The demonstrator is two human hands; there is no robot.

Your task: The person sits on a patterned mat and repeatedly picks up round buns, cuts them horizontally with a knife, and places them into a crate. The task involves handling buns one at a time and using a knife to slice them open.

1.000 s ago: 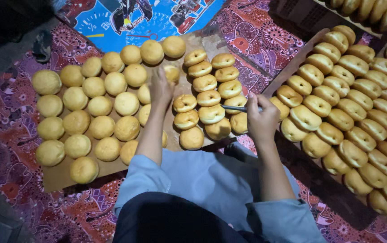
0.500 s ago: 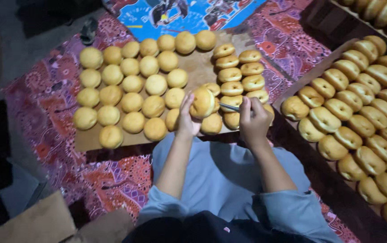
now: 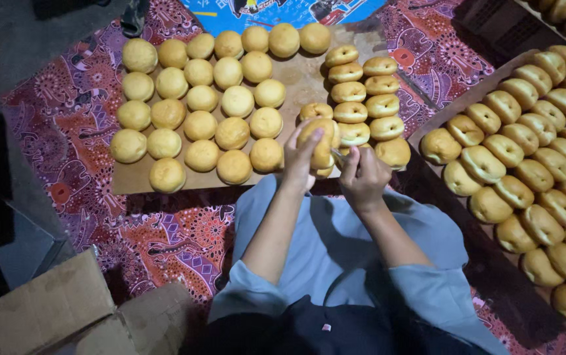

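The left hand [image 3: 299,158] curls its fingers around a bun [image 3: 318,141], long axis twelve to six; the right hand [image 3: 362,176] pinches a knife [image 3: 337,156] pointing ten o'clock.

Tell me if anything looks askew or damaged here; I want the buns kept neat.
Nothing stands out. The plain buns sit in fairly even rows on the board, the slit ones in two tidy columns, more fill the tray. The left hand holds one bun; the right hand works a thin tool at it.
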